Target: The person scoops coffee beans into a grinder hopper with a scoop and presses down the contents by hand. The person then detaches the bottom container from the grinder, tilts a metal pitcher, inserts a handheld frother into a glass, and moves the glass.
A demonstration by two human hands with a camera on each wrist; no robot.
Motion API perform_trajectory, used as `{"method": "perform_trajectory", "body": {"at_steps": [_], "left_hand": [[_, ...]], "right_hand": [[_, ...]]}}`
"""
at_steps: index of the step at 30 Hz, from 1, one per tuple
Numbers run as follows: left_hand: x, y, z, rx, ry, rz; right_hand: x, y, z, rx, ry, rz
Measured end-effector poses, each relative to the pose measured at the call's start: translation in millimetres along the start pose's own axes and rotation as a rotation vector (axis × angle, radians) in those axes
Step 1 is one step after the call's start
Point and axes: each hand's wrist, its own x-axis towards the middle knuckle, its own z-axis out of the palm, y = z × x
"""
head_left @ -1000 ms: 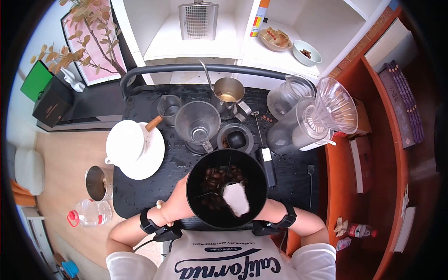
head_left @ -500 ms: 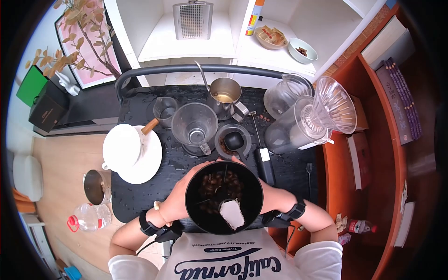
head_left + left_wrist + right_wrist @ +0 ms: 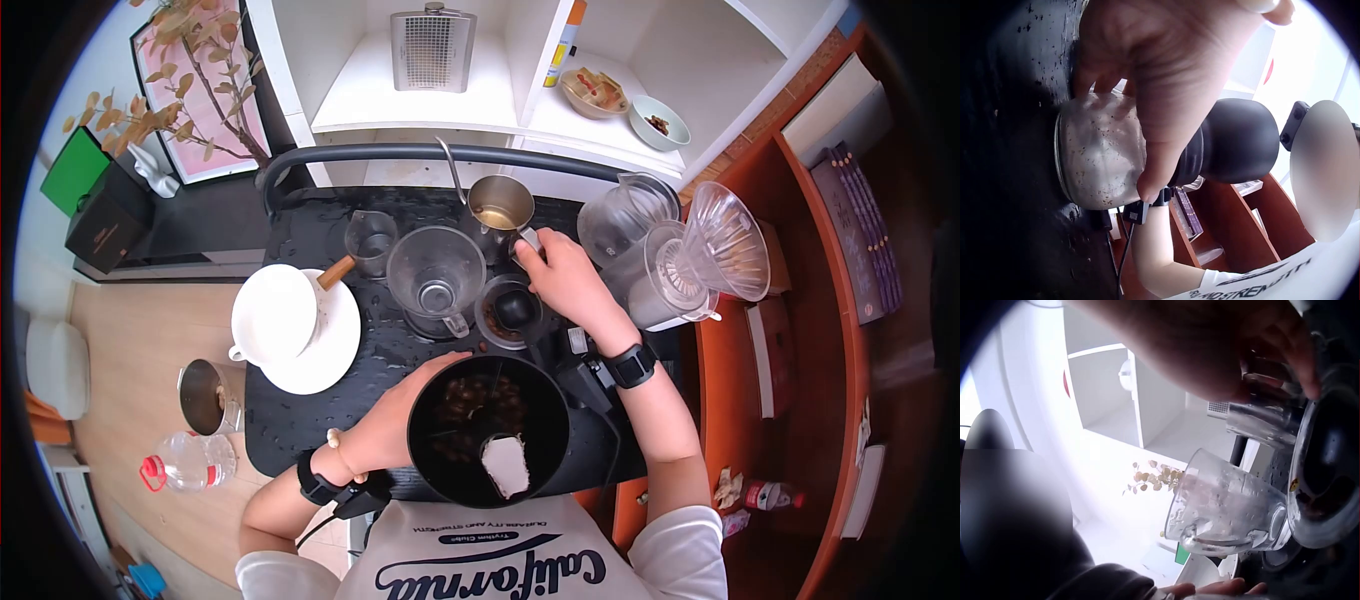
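My left hand grips a coffee grinder, its thumb and fingers round the cloudy glass jar at the base. The grinder's black hopper holds coffee beans and a pale, flat-topped piece at the centre. My right hand reaches across the table to the steel gooseneck kettle, thumb and fingers round its handle. The kettle stands on the table, a little liquid inside. Just left of that hand are a clear jug and a glass dish with a black scoop.
A white cup and saucer stand at the left, near a small wooden-handled glass pitcher. Clear carafes and a ribbed dripper crowd the back right. A black rail edges the table's far side.
My right hand has left the grinder and moved forward to the kettle's handle. My left hand stays on the grinder, which has barely shifted.
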Motion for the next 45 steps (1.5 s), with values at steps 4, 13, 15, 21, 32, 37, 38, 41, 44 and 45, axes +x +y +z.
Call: {"method": "perform_trajectory", "body": {"at_steps": [4, 13, 15, 21, 32, 37, 38, 41, 44, 45], "left_hand": [[2, -3, -1, 0.148, 0.007, 0.097], [2, -15, -1, 0.122, 0.033, 0.120], [2, -17, -1, 0.129, 0.029, 0.121], [2, -17, -1, 0.135, 0.031, 0.113], [0, -10, -1, 0.080, 0.021, 0.077], [0, -9, 0, 0.109, 0.016, 0.061], [0, -11, 0, 0.109, 0.017, 0.061], [0, -12, -1, 0.109, 0.024, 0.089], [0, -6, -2, 0.189, -0.018, 0.063], [0, -5, -1, 0.159, -0.006, 0.077]], "right_hand": [[2, -1, -2, 0.551, -0.193, 0.313], [-13, -6, 2, 0.713, 0.174, 0.072], [-18, -10, -4, 0.541, 0.217, 0.002], [-30, -40, -25, 0.198, 0.349, -0.275], [-29, -46, -26, 0.054, 0.436, -0.522], [-27, -50, -29, 0.022, 0.455, -0.597], [-26, -51, -30, 0.016, 0.453, -0.612], [-25, -54, -32, 0.009, 0.455, -0.615], [-22, -55, -34, -0.005, 0.472, -0.655], [-21, -56, -34, -0.005, 0.471, -0.655]]}}
